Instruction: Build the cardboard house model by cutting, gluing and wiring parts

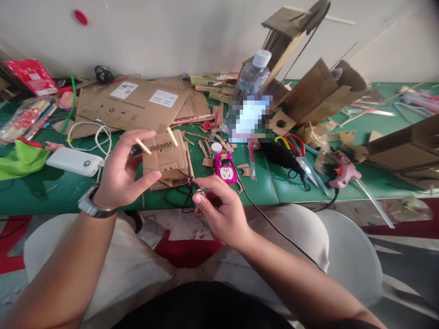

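A small brown cardboard box [161, 157] marked "285MM" stands at the table's front edge, with two pale sticks poking from its top. My left hand [125, 171] is at the box's left side, thumb and index finger spread apart; its other fingers are partly hidden, and whether they touch the box I cannot tell. Low at the box's right corner, my right hand [221, 205] pinches a small black pointed piece with a metal band [196, 186], whose exact kind is unclear. Thin black wires [176, 196] hang below the box.
Around lie a pink socket block [226, 168], a white power bank [73, 161], scissors [305, 167], a pink glue gun [345, 171], a water bottle [252, 75] and flattened cardboard [137, 103]. A blurred bright patch covers part of the middle. Larger cardboard structures [318, 91] stand right.
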A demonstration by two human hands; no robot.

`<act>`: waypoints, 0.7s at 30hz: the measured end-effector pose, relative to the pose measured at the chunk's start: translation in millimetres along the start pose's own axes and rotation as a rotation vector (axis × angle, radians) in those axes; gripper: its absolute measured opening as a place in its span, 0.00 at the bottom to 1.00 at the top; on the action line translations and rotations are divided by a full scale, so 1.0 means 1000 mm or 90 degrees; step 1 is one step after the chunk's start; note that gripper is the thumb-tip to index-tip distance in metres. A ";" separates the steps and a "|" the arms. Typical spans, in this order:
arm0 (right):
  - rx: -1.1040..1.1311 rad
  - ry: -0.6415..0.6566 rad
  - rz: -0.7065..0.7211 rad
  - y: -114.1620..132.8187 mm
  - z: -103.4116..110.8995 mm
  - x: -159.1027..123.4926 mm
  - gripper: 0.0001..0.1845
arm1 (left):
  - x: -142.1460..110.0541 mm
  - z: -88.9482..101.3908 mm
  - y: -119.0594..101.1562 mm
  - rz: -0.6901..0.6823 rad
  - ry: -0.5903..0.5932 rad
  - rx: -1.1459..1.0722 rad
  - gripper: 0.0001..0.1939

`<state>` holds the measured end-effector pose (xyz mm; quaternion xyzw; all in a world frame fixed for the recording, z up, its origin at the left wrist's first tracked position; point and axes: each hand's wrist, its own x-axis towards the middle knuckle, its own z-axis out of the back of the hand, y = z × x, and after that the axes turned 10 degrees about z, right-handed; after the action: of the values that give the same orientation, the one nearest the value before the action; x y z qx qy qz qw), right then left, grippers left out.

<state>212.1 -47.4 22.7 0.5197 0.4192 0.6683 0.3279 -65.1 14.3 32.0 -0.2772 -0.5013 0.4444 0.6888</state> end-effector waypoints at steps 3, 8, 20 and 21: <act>-0.027 0.000 0.030 0.001 0.001 0.002 0.18 | -0.005 0.006 0.005 -0.032 -0.010 -0.027 0.49; -0.041 0.009 0.084 0.002 0.002 0.005 0.15 | -0.007 0.006 0.008 -0.119 -0.106 -0.088 0.57; -0.039 0.026 0.089 0.001 0.002 0.006 0.16 | -0.021 -0.036 0.005 -0.062 -0.284 -0.281 0.47; -0.041 0.029 0.092 0.002 0.003 0.007 0.15 | -0.025 -0.041 0.003 -0.036 -0.271 -0.293 0.47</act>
<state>213.2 -41.9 27.5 0.5224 0.3665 0.7151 0.2855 -30.0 -4.2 4.5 -0.3129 -0.7288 0.3482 0.4997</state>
